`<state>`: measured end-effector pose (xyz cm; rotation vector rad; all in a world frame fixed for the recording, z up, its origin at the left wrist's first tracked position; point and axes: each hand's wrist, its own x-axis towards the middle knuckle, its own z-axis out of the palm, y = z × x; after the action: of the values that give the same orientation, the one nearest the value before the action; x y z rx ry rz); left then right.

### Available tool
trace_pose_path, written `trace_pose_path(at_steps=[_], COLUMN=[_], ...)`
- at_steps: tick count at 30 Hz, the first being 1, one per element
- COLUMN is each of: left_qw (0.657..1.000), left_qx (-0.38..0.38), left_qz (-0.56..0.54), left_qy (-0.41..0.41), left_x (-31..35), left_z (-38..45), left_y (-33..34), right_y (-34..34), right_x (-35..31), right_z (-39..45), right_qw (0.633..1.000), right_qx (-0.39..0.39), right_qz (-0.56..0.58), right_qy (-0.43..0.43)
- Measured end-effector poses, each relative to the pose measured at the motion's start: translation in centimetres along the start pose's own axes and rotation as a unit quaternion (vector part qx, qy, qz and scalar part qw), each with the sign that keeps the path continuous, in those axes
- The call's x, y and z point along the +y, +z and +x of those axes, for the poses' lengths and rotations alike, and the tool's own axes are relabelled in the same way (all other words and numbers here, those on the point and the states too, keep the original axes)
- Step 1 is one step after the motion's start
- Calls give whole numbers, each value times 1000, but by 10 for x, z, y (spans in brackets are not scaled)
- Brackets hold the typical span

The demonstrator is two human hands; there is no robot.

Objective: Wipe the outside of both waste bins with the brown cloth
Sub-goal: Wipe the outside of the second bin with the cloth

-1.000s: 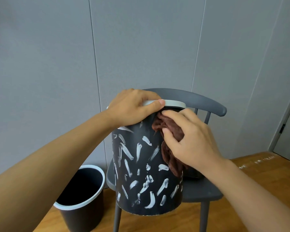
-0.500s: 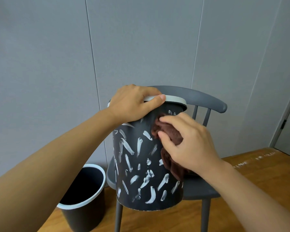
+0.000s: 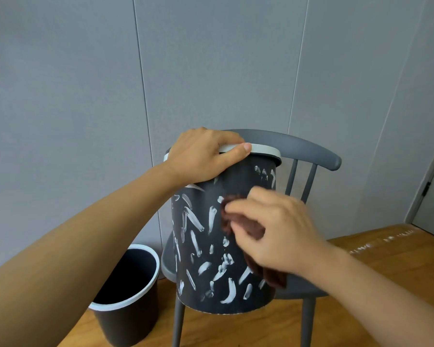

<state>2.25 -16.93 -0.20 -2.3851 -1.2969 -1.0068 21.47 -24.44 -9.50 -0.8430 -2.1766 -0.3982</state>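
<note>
The right hand (image 3: pixel 281 234) presses the bunched brown cloth (image 3: pixel 243 227) against the streaked bin (image 3: pixel 218 246); the left hand (image 3: pixel 201 154) clamps its white rim. Step in hand: wiping the first bin, marks remaining leftward and below. The next move likely requires rotating it. The second bin (image 3: pixel 128 296) stands below the left forearm, the chair (image 3: pixel 311 156) backrest behind.
</note>
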Motion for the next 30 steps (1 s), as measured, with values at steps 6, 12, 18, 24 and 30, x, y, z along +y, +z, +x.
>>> trace_pose_path(at_steps=[6, 12, 18, 24, 30], left_qw=[1000, 1000, 1000, 1000, 1000], left_qx=[4, 2, 4, 11, 8], left_qz=[1, -5, -3, -8, -1], left_qy=[7, 3, 3, 7, 11], left_x=[1, -5, -7, -12, -11], left_z=[0, 2, 3, 5, 6], left_y=[1, 1, 3, 5, 5], right_y=[-4, -2, -3, -1, -1], right_x=[2, 0, 0, 3, 3], right_z=[1, 2, 3, 5, -8], right_qw=[1000, 1000, 1000, 999, 999], right_qx=[-4, -4, -6, -7, -31], right_qz=[-6, 6, 1, 2, 10], right_qy=[-6, 18, 8, 33, 1])
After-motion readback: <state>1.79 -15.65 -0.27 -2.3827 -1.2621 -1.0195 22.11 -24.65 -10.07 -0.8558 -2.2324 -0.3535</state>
